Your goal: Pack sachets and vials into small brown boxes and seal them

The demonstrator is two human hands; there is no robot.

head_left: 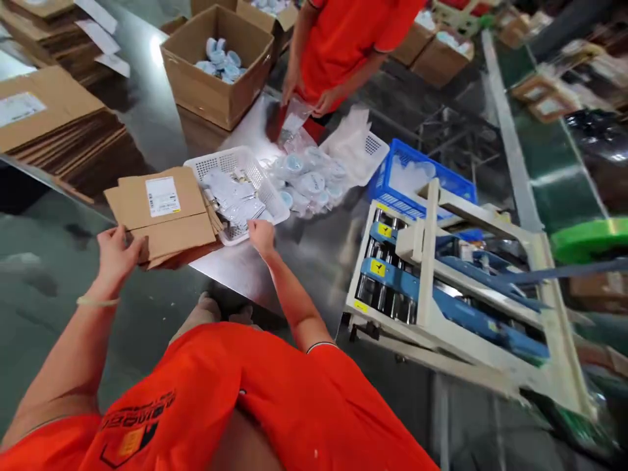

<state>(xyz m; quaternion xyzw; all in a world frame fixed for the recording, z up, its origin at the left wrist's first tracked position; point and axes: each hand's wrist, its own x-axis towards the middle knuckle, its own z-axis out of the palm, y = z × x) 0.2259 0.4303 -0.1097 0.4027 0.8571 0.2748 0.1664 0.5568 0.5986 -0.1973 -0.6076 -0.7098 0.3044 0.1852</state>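
Observation:
Flattened cardboard boxes lie stacked at the table's near edge, the top one bearing a white label. My left hand pinches the left corner of this cardboard between thumb and fingers. Just right of the stack sits a white plastic basket holding flat white printed pieces. My right hand is closed at the basket's near rim and appears to grip it; its fingertips are hidden. Beyond the basket lies a pile of clear bags with round pale-blue items inside.
Across the table, a co-worker in orange handles a clear bag. An open carton holds round white items. A blue crate stands behind a roller machine on the right. More flattened cardboard is stacked at left.

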